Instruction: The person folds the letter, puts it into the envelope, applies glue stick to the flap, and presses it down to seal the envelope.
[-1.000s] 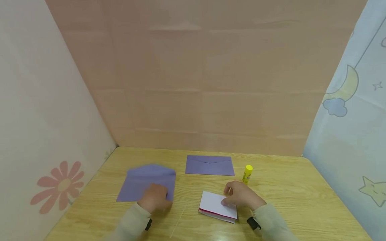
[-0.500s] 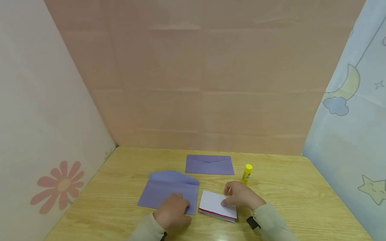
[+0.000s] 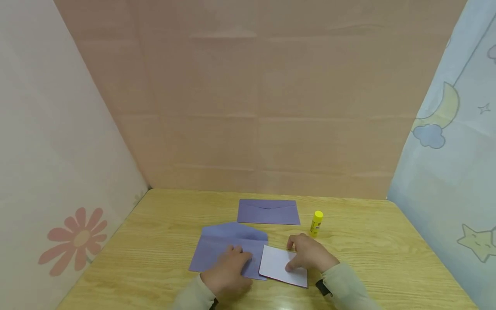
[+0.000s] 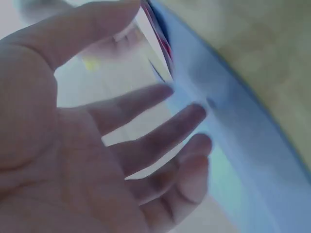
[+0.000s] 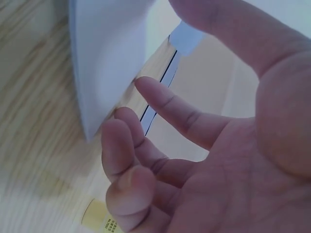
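Note:
My left hand (image 3: 228,271) rests with spread fingers on a purple envelope (image 3: 213,252) whose flap is unfolded toward the back. In the left wrist view the fingertips of the left hand (image 4: 116,111) touch the envelope (image 4: 243,116). A folded white card (image 3: 277,263) lies right of it, its left edge meeting or overlapping the envelope's right side. My right hand (image 3: 310,254) has its thumb on the card and its other fingers at the card's far edge. The right wrist view shows the right hand (image 5: 209,131) around the card (image 5: 107,53), fingers bent.
A second purple envelope (image 3: 268,214), flap folded down, lies farther back on the wooden table (image 3: 174,206). A yellow glue stick (image 3: 316,224) stands upright behind the right hand. Fabric walls enclose the table at the back, left and right.
My left hand has slid the open-flapped envelope to the right, up to the card. The card has shifted slightly right, and its layers now lie closer together. My right hand has barely moved.

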The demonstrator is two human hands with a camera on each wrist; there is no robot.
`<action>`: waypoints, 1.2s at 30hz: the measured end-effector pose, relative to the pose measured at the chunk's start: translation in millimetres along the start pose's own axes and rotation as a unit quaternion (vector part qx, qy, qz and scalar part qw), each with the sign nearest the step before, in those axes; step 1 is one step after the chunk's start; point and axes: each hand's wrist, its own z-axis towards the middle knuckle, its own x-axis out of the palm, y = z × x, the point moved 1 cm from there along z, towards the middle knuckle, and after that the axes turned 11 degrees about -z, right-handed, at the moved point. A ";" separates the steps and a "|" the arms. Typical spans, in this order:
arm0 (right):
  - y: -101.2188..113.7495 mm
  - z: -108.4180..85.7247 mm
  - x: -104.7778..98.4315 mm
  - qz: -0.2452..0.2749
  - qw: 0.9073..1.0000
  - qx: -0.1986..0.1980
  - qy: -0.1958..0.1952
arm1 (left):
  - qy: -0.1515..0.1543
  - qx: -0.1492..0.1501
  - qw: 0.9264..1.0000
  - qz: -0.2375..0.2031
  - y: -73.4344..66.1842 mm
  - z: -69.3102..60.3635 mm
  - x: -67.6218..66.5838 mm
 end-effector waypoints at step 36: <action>6.5 -0.7 2.0 -0.016 1.000 0.020 -0.007 | -0.035 -0.107 0.992 -0.052 61.6 10.0 -29.8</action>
